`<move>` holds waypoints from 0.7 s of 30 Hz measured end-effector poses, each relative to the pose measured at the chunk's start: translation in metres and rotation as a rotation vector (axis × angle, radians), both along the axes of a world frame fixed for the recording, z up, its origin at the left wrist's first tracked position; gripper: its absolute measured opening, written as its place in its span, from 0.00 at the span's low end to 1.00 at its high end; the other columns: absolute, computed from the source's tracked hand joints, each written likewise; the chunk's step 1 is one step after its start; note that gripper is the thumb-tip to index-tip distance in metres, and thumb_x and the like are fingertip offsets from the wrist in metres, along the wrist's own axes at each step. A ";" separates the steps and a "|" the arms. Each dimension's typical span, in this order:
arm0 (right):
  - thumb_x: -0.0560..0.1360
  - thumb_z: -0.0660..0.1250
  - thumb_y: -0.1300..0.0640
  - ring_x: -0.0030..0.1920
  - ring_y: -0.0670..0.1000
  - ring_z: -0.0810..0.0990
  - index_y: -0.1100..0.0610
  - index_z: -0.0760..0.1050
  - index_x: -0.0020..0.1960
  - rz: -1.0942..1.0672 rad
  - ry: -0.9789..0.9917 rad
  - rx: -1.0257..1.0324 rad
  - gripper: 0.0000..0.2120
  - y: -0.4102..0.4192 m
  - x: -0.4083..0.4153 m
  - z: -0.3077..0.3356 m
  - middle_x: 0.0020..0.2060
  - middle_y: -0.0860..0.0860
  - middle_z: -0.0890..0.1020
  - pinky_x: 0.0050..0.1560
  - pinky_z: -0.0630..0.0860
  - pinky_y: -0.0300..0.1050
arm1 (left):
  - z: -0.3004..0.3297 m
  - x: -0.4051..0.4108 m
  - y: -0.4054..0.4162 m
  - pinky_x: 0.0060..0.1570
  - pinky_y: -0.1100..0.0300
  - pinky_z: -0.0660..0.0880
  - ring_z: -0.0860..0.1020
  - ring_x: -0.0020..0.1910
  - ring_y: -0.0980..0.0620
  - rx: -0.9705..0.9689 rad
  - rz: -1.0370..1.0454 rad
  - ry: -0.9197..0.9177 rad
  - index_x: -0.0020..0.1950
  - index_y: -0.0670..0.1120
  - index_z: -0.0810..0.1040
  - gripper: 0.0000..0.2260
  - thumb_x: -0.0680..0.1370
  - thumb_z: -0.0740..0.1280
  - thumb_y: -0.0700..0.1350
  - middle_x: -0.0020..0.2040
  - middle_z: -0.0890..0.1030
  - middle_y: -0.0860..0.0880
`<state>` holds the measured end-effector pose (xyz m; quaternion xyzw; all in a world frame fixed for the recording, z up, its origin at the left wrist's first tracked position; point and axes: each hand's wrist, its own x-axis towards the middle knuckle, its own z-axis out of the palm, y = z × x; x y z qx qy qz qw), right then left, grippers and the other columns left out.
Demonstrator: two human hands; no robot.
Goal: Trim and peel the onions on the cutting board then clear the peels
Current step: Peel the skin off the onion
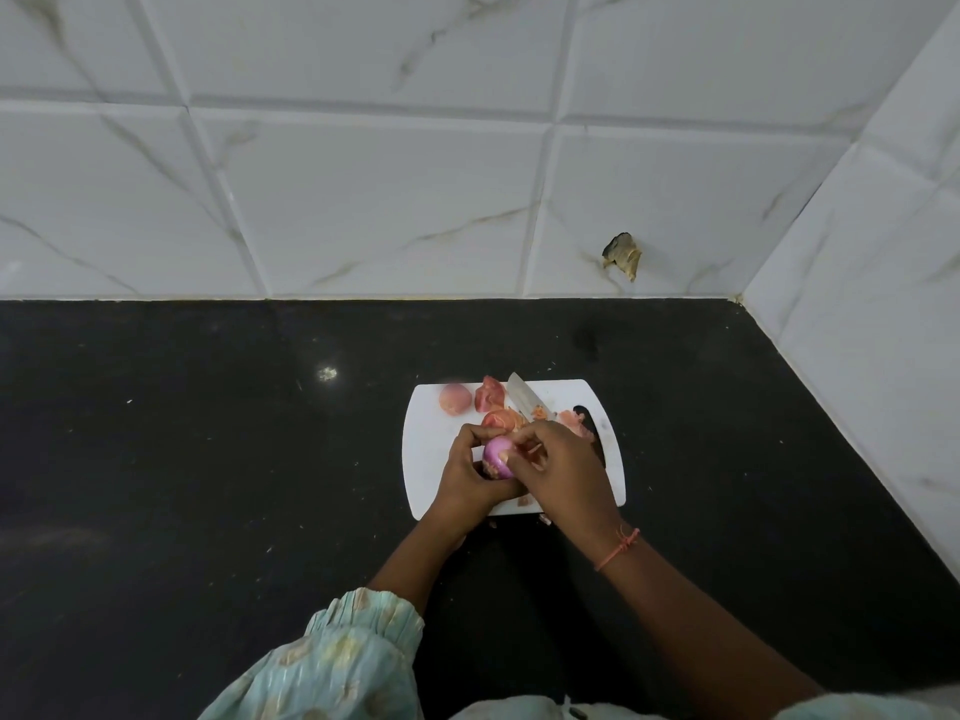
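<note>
Head: onion (497, 456) between both hands (519, 467).

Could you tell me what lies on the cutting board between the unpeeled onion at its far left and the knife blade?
In the head view, loose peels lie between the unpeeled onion and the knife blade.

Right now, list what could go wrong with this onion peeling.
1. The right hand seems to hold the knife while picking at the onion gripped by the left hand; the blade could nick a finger.
2. Loose peels crowd the cutting board, and scraps by its near edge may scatter onto the black counter.
</note>
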<state>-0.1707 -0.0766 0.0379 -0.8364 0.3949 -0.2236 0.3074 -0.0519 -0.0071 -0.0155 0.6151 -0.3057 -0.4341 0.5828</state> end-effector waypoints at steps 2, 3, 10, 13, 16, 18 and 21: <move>0.75 0.71 0.54 0.45 0.42 0.79 0.50 0.77 0.48 0.001 0.008 -0.028 0.04 0.002 0.002 0.000 0.44 0.43 0.80 0.44 0.77 0.37 | 0.001 0.000 -0.001 0.51 0.67 0.79 0.78 0.59 0.51 0.008 0.009 -0.009 0.62 0.53 0.71 0.27 0.69 0.80 0.39 0.62 0.76 0.54; 0.75 0.70 0.55 0.44 0.42 0.78 0.50 0.76 0.46 0.002 0.011 -0.040 0.03 0.002 0.003 0.000 0.44 0.43 0.80 0.44 0.77 0.37 | 0.001 0.000 -0.001 0.51 0.67 0.79 0.77 0.60 0.51 0.010 0.012 -0.016 0.62 0.53 0.71 0.27 0.69 0.80 0.39 0.62 0.76 0.54; 0.78 0.65 0.56 0.42 0.43 0.77 0.52 0.75 0.44 -0.001 0.043 -0.008 0.05 -0.013 0.005 -0.002 0.41 0.45 0.78 0.42 0.75 0.38 | 0.000 -0.001 0.000 0.50 0.66 0.79 0.77 0.60 0.51 -0.017 -0.001 -0.027 0.64 0.50 0.72 0.30 0.68 0.81 0.39 0.63 0.76 0.52; 0.77 0.67 0.58 0.39 0.45 0.78 0.54 0.74 0.40 -0.074 0.051 0.049 0.07 -0.022 0.001 -0.013 0.37 0.47 0.78 0.39 0.75 0.41 | 0.000 0.000 0.001 0.52 0.63 0.80 0.78 0.60 0.52 -0.018 -0.003 -0.030 0.64 0.50 0.72 0.30 0.67 0.82 0.40 0.63 0.76 0.52; 0.74 0.69 0.64 0.38 0.47 0.78 0.56 0.75 0.39 -0.145 0.063 0.030 0.07 -0.029 -0.010 -0.018 0.37 0.48 0.78 0.36 0.71 0.32 | 0.002 0.001 0.003 0.51 0.63 0.80 0.78 0.59 0.53 -0.004 -0.007 -0.004 0.63 0.50 0.72 0.30 0.67 0.82 0.39 0.62 0.76 0.52; 0.73 0.66 0.71 0.39 0.43 0.77 0.58 0.77 0.40 -0.174 0.002 -0.026 0.09 -0.031 -0.016 -0.016 0.39 0.48 0.79 0.39 0.72 0.29 | 0.003 0.003 0.003 0.51 0.63 0.80 0.78 0.59 0.53 0.009 -0.012 0.007 0.63 0.51 0.72 0.30 0.67 0.82 0.39 0.62 0.76 0.53; 0.76 0.64 0.68 0.44 0.38 0.76 0.59 0.82 0.47 -0.098 -0.078 0.027 0.09 -0.029 -0.015 -0.009 0.44 0.47 0.81 0.47 0.71 0.24 | 0.002 0.004 0.002 0.53 0.61 0.80 0.78 0.60 0.52 0.011 -0.012 0.007 0.63 0.51 0.72 0.29 0.67 0.82 0.40 0.62 0.76 0.52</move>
